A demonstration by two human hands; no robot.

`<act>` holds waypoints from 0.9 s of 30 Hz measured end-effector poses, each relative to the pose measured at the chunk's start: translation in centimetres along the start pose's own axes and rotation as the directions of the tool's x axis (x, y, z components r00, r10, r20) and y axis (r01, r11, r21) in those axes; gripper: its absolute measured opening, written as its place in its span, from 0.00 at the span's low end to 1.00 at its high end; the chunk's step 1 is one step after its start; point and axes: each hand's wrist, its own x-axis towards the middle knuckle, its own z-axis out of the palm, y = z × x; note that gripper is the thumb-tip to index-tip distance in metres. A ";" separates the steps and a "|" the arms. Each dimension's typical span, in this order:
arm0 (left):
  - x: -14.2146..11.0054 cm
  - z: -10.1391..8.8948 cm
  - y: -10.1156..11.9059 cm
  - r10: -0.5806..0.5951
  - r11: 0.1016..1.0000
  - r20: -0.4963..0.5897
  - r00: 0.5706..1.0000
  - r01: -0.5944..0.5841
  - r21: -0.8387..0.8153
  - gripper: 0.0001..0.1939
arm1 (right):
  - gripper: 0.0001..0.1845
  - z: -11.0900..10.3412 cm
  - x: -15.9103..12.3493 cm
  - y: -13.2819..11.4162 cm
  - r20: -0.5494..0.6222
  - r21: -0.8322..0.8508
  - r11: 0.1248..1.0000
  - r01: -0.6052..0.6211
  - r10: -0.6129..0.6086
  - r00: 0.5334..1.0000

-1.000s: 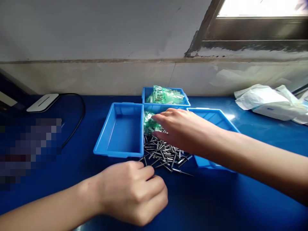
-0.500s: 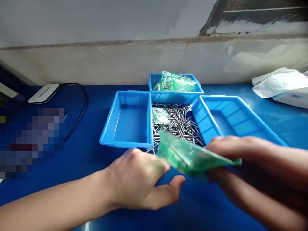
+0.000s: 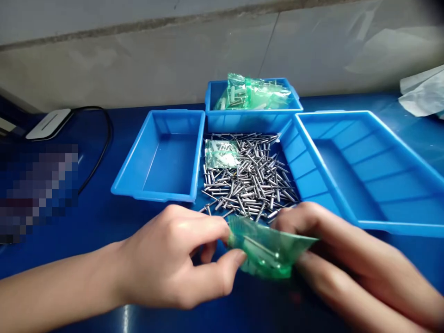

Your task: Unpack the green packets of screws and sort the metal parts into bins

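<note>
Right now you hold a small green bag [image 3: 267, 256] stretched between your two hands, just in front of the pile of metal fasteners [image 3: 255, 180] on the blue bench [image 3: 93, 231]. Your left hand [image 3: 173, 259] pinches the left end of the bag, thumb below and forefinger above, with the other fingers curled under. Your right hand [image 3: 360, 252] has the opposite end, its corner jutting out between thumb and forefinger; you have the remaining fingers of that hand largely out of sight, so I cannot tell how they sit. Through the bag's film you can make out slender, straight pieces, though their detail is blurred.

Beyond the bag, you have a sealed packet [image 3: 222, 155] lying on the rear left part of the pile, white pieces showing through its clear green film. To the left of the pile you see a blue left tray [image 3: 171, 164], and to its right a wider blue right tray [image 3: 350, 178]. Directly behind the pile stands a blue rear tray [image 3: 253, 121], holding more green bags [image 3: 258, 95]. Far to the left of the pile you find a flat white device [image 3: 49, 124] with a black cable [image 3: 110, 134], and far to its right, some crumpled white wrapping [image 3: 423, 92].
</note>
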 end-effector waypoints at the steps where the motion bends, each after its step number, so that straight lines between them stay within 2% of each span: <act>1: 0.1 -0.3 0.1 -0.005 0.999 0.108 0.994 0.001 0.035 0.25 | 0.21 -0.1 0.8 -0.4 0.031 0.162 0.985 -0.065 0.061 0.998; 3: 0.3 -0.8 0.2 -0.032 0.999 0.139 0.990 0.030 0.015 0.23 | 0.21 -0.3 2.5 -0.9 0.123 0.359 0.919 -0.162 0.126 0.984; 4: 0.3 -0.9 0.1 -0.053 0.998 0.124 0.991 0.056 -0.022 0.22 | 0.21 -0.5 3.2 -1.0 0.167 0.398 0.894 -0.207 0.151 0.974; 8: 0.1 -0.4 -0.5 -0.103 0.981 0.063 0.993 0.112 -0.160 0.17 | 0.19 -1.4 4.4 -1.5 0.299 0.427 0.844 -0.324 0.207 0.932; 12: 0.3 -0.4 -0.7 -0.117 0.976 0.067 0.991 0.128 -0.177 0.18 | 0.10 -1.9 4.4 -2.4 0.431 0.378 0.851 -0.366 0.188 0.882; 14: 0.7 -0.7 -0.4 -0.114 0.981 0.107 0.988 0.129 -0.147 0.18 | 0.05 -1.9 4.4 -2.8 0.418 0.346 0.874 -0.342 0.183 0.890; 17: 1.0 -1.1 0.0 -0.080 0.991 0.158 0.984 0.096 -0.094 0.18 | 0.08 -1.8 4.4 -2.9 0.382 0.326 0.902 -0.282 0.147 0.912; 21: 0.8 -0.8 0.2 0.002 0.994 0.117 0.993 0.011 -0.107 0.19 | 0.09 -1.9 3.8 -1.9 0.356 0.276 0.930 -0.242 0.135 0.925; 24: 0.5 -0.7 0.2 0.042 0.994 0.152 0.987 -0.027 -0.102 0.20 | 0.05 -2.0 2.8 -0.8 0.275 0.165 0.957 -0.238 0.187 0.943; 27: 0.4 -0.9 0.2 0.068 0.997 0.161 0.985 -0.061 -0.048 0.19 | 0.06 -1.6 1.9 -0.2 0.238 0.138 0.967 -0.214 0.177 0.955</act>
